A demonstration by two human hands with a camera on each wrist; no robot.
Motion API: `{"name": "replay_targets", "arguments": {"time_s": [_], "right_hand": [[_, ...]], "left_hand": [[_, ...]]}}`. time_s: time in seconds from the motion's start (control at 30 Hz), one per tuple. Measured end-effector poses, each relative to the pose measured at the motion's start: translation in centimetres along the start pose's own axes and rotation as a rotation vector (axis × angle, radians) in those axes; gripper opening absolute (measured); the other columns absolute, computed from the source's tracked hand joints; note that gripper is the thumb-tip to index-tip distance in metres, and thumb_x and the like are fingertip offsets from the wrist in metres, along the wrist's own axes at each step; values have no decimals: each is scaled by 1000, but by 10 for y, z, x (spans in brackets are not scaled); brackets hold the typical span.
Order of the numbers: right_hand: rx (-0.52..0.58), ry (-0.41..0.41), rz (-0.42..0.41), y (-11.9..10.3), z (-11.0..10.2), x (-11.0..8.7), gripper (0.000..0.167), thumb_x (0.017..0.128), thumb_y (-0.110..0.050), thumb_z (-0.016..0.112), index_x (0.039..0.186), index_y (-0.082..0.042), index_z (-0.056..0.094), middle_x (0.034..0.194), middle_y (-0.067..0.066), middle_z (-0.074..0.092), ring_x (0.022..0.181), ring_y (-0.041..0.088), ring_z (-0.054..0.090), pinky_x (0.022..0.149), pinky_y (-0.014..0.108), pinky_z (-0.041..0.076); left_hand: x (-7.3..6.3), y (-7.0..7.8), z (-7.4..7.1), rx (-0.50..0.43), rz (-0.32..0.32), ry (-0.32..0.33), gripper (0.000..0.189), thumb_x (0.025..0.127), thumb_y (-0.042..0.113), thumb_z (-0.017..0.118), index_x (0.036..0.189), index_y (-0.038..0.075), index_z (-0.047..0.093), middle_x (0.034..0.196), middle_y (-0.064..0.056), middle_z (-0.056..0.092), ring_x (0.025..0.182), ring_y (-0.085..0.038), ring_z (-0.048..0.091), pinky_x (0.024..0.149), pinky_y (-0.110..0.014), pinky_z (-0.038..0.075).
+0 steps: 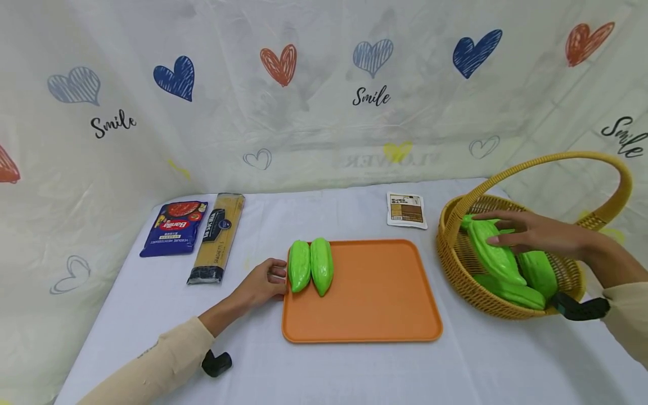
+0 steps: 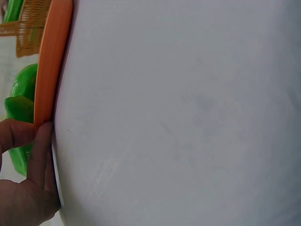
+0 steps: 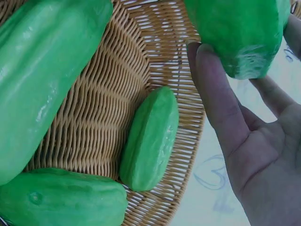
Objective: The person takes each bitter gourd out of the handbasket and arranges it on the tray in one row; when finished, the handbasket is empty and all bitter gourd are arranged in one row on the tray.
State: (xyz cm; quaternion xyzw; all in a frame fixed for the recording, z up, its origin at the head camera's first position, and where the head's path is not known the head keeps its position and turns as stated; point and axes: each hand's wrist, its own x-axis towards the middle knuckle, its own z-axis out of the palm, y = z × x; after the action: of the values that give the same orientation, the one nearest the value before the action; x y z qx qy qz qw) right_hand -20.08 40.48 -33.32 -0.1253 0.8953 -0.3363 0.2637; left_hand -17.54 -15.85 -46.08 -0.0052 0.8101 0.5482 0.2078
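Observation:
My left hand (image 1: pixel 263 283) is at the left edge of an orange rectangular tray (image 1: pixel 364 315). The left wrist view shows its thumb and fingers pinching the tray's rim (image 2: pixel 49 70). Two glossy green ridged gourds (image 1: pixel 299 267) lie side by side at the tray's upper left. Over on the right, my right hand (image 1: pixel 531 230) reaches into a wicker basket (image 1: pixel 455 275) and grips a green gourd (image 3: pixel 240 33) between thumb and fingers. More gourds, such as this one (image 3: pixel 150 139), lie in the basket below and around it.
A blue Barilla pouch (image 1: pixel 174 228) and a spaghetti pack (image 1: pixel 217 239) lie at the table's back left. Behind the tray is a small white and brown packet (image 1: pixel 406 210). The basket's tall handle (image 1: pixel 557 157) arches above the right forearm. A heart-printed sheet hangs behind the table.

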Motion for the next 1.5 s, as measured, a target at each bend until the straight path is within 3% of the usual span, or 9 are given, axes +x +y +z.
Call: {"name": "replay_targets", "arguments": {"time_s": [0.27,0.37,0.47,0.53,0.7,1.03,1.2,1.37,1.5], "right_hand": [[6,-51,-47,-6,5,-8,58,104,-26,52,157,-21,30,161,29,19,137,51,37,84,43,59],[28,-85,-67,-9,8,-10,58,104,-23,51,158,-25,30,163,22,20,141,21,40,86,40,58],[40,-111,-101,-13,12,-12,57,104,-20,50,158,-27,31,162,5,28,130,-12,38,85,33,56],[52,-125,-124,-17,15,-13,56,104,-17,49,157,-27,32,159,-8,33,124,-21,36,85,29,55],[58,-143,-139,-26,23,-15,55,103,-17,50,156,-27,36,149,-27,35,126,-19,37,86,28,55],[72,-165,-187,-39,35,-15,57,101,-13,53,155,-23,37,149,-23,36,121,-7,46,79,28,57],[71,-183,-167,-45,40,-13,57,101,-14,54,155,-24,38,151,-8,39,117,-7,48,78,27,56],[80,-178,-187,-53,49,-8,57,101,-15,56,154,-26,39,160,12,31,128,-15,40,96,20,50],[90,-142,-176,-57,57,-5,56,100,-17,58,152,-31,40,160,10,31,127,-17,39,95,22,51]], "left_hand": [[3,-1,-1,4,-4,16,63,83,4,72,141,5,48,124,-14,56,107,-23,61,81,-33,62],[4,-2,-1,9,-4,16,63,82,5,72,141,5,48,124,-14,56,107,-23,62,81,-33,62],[4,-2,-1,12,-6,19,63,82,5,72,140,5,49,124,-14,56,106,-23,62,80,-32,62],[3,-2,-1,15,-7,20,63,82,6,72,140,5,49,124,-14,56,106,-23,62,80,-32,62],[3,-1,0,21,-5,21,63,83,7,73,141,5,48,124,-14,56,107,-23,62,81,-32,62],[1,0,1,16,-5,25,62,82,5,72,140,4,49,124,-14,56,106,-23,61,80,-32,62],[0,2,2,21,-5,19,62,83,5,73,140,3,49,124,-14,56,106,-24,62,80,-32,62],[-1,2,1,18,-5,22,62,83,4,72,140,3,49,124,-14,56,105,-23,62,79,-33,62],[1,0,1,13,-2,22,62,83,4,72,140,3,49,123,-14,56,105,-23,62,79,-33,62]]}}
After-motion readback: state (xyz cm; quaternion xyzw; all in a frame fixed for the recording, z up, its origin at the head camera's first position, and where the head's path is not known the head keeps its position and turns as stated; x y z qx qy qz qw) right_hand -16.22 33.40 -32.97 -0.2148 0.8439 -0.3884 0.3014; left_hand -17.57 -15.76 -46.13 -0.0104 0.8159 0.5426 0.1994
